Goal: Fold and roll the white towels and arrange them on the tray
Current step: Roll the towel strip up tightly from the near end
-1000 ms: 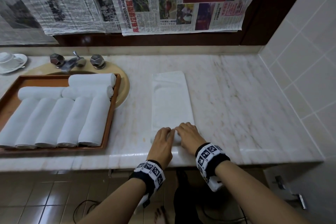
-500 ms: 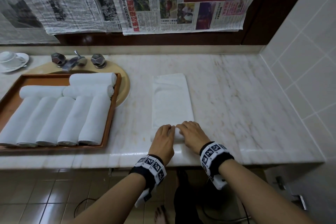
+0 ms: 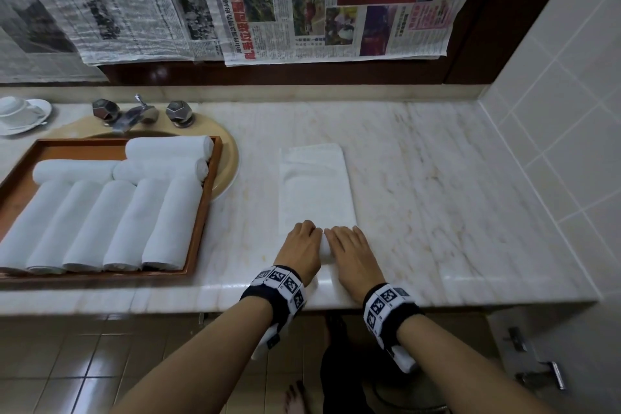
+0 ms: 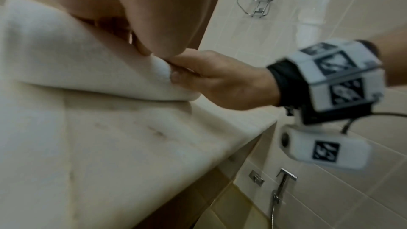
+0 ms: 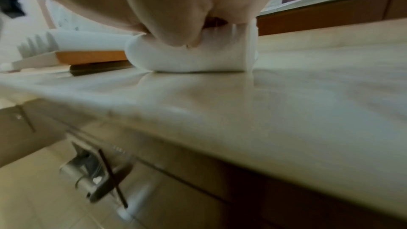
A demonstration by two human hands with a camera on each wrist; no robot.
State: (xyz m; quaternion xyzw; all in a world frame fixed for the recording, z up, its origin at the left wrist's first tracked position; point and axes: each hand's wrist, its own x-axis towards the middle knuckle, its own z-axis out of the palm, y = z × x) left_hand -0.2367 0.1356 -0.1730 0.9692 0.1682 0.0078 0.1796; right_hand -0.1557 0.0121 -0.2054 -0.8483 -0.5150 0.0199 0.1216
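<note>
Setting: marble counter (image 3: pixel 437 195) in a tiled washroom, with newspaper sheets (image 3: pixel 329 0) hung across the far wall.
Towel in work: white towel (image 3: pixel 316 185) folded into a long strip, lying flat on the counter right of the tray and running from near to far. Its near end is wound into a short roll at the counter's front edge; the far part lies unrolled.
Left hand: left hand (image 3: pixel 299 250) palm down on the left part of the roll, fingers curled over its top and bearing on it. In the left wrist view the fingers (image 4: pixel 141 48) press into the roll's upper surface.
Right hand: right hand (image 3: pixel 353 255) palm down on the right part of the roll, just beside the left hand, fingertips almost touching it. In the right wrist view the thumb (image 5: pixel 176 29) digs into the roll, so this hand grasps the towel.
Tray: wooden tray (image 3: pixel 205 212) at the left of the counter, its far part lying over the sink basin (image 3: pixel 228 165).
Tray contents: five rolled towels (image 3: pixel 100 225) lie side by side along the near part; three more lie crosswise behind them, toward the far rim.
Other items: metal faucet (image 3: pixel 141 112) with two knobs beyond the tray; cup and saucer (image 3: pixel 23 114) at far left.
</note>
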